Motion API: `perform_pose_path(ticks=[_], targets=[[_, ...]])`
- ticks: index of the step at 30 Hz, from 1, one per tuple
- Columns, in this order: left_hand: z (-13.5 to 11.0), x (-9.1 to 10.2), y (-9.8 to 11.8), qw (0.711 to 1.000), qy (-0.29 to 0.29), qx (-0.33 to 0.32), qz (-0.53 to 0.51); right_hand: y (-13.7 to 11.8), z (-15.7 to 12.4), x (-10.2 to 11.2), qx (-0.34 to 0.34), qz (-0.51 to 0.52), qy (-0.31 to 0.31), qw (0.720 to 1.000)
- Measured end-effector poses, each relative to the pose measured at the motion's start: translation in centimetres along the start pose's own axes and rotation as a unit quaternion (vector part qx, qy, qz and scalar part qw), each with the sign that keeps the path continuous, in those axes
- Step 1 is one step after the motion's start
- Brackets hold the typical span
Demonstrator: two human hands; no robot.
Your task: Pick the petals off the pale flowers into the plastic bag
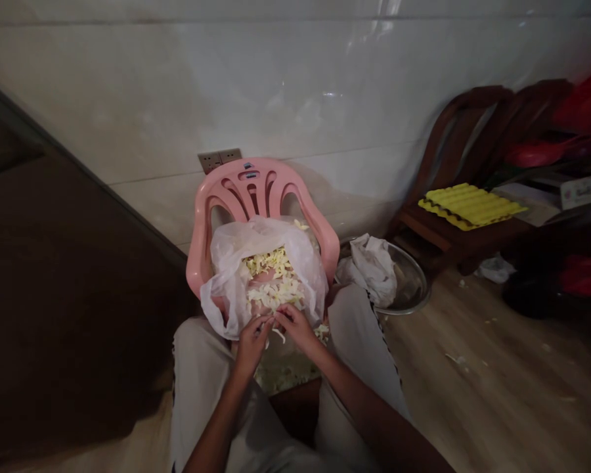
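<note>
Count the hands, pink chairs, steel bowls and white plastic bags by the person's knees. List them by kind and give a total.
Hands: 2 (left hand, right hand)
Pink plastic chairs: 1
Steel bowls: 1
White plastic bags: 2 (bag on the chair, bag in the bowl)
Total: 6

1. Dim light fills the scene, with deep shadow across the left side.
2. Pale glare streaks the glossy wall tiles (295, 85) at the far edge.
3. The left hand (250, 345) and right hand (295, 327) look slightly soft.
4. Wide-angle distortion bends lines near the edges.
</note>
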State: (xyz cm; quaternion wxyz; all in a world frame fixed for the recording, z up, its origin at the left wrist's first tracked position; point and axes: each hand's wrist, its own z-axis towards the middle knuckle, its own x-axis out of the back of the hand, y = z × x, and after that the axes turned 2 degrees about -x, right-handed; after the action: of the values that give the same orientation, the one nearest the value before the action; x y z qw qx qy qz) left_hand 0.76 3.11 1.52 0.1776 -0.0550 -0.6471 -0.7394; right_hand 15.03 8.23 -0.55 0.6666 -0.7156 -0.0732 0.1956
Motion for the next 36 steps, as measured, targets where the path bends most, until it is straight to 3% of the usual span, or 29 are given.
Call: perform_pose_path(ticks=[15,22,31,36], targets=[[0.0,-0.07,-0.05,1.0,0.016,-0.002,0.008,-0.18,-0.3,-0.24,0.012,-0.044,0.019,0.999],[0.18,0.01,-0.35,0.998,0.022,-0.037,0.035,0.35,-0.25,-0.25,0.048,-0.078,0.039,0.995],[0.04,0.2,-0.36,0.996,0.042,-0.049,0.067,-0.22,-0.54,-0.44,0.047,-0.088,0.015,0.995],[-0.15,0.03,-0.49,0.995,0.087,0.0,0.037,0.13,-0.32,-0.4,0.059,-0.115,0.041,0.991]])
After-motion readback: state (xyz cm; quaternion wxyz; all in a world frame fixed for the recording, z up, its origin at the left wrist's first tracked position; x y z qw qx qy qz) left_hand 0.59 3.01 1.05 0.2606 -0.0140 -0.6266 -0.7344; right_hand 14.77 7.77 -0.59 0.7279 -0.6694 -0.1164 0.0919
